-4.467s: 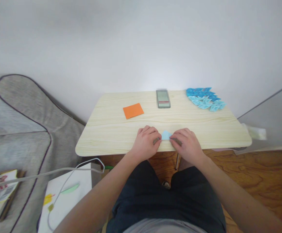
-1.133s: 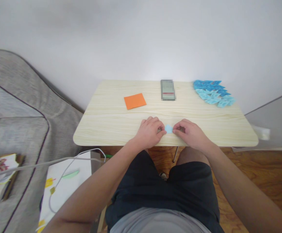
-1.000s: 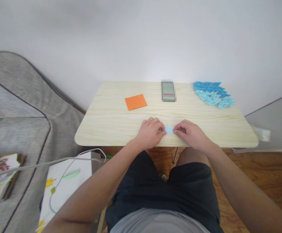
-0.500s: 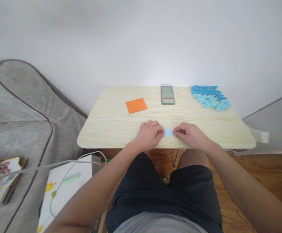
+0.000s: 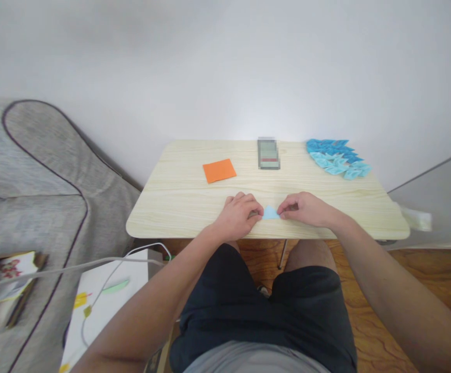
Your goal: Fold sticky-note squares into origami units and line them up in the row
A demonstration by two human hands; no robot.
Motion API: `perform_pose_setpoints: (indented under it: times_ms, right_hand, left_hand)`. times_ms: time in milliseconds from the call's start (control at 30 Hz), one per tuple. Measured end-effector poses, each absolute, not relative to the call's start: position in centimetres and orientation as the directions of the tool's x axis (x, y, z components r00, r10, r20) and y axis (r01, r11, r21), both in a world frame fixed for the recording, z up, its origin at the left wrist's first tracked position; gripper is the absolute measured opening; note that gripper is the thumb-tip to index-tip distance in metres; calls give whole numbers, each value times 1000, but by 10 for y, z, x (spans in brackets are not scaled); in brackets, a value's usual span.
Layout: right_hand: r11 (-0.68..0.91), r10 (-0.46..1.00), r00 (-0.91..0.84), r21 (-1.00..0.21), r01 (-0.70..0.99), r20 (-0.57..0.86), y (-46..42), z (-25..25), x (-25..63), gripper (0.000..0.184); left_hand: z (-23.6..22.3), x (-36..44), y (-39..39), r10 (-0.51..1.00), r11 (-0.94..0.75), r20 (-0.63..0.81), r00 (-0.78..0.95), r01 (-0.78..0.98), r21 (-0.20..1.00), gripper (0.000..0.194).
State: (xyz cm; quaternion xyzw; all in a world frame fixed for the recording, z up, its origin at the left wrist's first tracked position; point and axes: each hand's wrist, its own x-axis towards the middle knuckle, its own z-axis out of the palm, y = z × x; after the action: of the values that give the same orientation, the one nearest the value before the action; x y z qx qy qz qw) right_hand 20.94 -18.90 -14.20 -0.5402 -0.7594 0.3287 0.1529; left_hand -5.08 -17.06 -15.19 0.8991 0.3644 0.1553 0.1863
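Left hand [image 5: 236, 216]: thumb and fingertips pinched together on the left corner of a small pale-blue paper triangle [image 5: 271, 213], flat near the table's front edge. Right hand [image 5: 302, 209]: thumb and finger close at its right corner; whether clamped, cannot tell. Beyond: smooth orange paper rectangle [image 5: 219, 171], blurred dark-framed device [image 5: 268, 154], spiky folded blue pieces [image 5: 336, 157] clustered by the far right edge. Pale wood-grain table [image 5: 178, 202], rounded corners, bare stretches either side of both hands.

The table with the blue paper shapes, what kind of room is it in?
Probably a living room at home: there's a gray sofa, a brown wood-look floor and a light table by a plain wall.
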Motion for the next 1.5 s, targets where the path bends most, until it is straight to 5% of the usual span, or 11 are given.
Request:
perform_pose_setpoints:
  times_ms: [467,700,1000,1500]
  right_hand:
    - [191,961,-272,-603,774,-44,-204,-148,202,19]
    - [97,995,-90,-442,892,36,-211,-151,180,27]
    - [4,998,-30,-374,927,-62,-206,-142,172,26]
    - [289,928,-156,-389,874,339,-234,-175,168,25]
  left_hand:
    - [-158,-57,-170,693,-692,175,700,576,434,26]
    - [-157,-58,-171,706,-681,168,688,595,428,27]
    - [-160,-57,-171,759,-634,214,615,623,459,17]
    - [-154,-57,-180,724,-676,277,632,567,471,27]
